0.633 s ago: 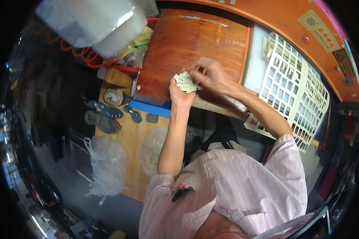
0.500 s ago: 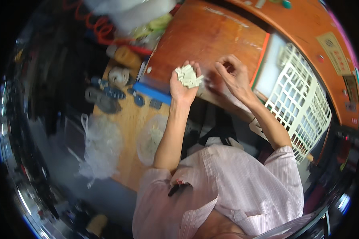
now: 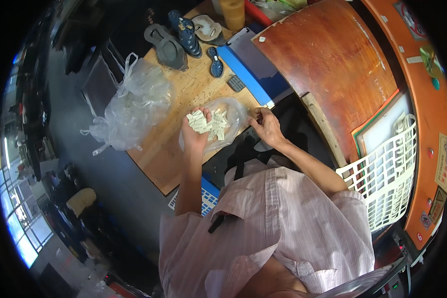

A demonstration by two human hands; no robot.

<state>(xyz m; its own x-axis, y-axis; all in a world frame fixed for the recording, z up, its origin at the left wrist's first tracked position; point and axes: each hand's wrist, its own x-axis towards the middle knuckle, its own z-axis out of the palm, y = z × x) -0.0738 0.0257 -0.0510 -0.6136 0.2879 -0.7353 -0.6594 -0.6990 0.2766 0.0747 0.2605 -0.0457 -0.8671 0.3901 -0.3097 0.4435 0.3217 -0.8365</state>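
My left hand (image 3: 194, 141) is cupped, palm up, around a heap of small cream-coloured rectangular pieces (image 3: 198, 121). It is over the left side of a clear plastic bag (image 3: 237, 117) lying on the wooden table. More of the same pieces (image 3: 220, 125) lie in the bag, right beside the palm. At the bag's right edge is my right hand (image 3: 269, 129), its thumb and fingers curled together. Whether the bag's rim or a small piece is between those fingertips is too small to tell.
Beyond the bag, shoe soles (image 3: 168, 47), a small blue sole (image 3: 215, 62) and a dark ridged block (image 3: 236, 83) lie on the wooden table (image 3: 151, 166). Crumpled clear bags (image 3: 134, 107) sit left. To the right are a reddish-brown board (image 3: 328, 44) and a white plastic grid basket (image 3: 382, 174).
Both hands have moved from the reddish-brown board to the plastic bag on the table at left. The pieces stay in my left palm. The view has turned leftward.
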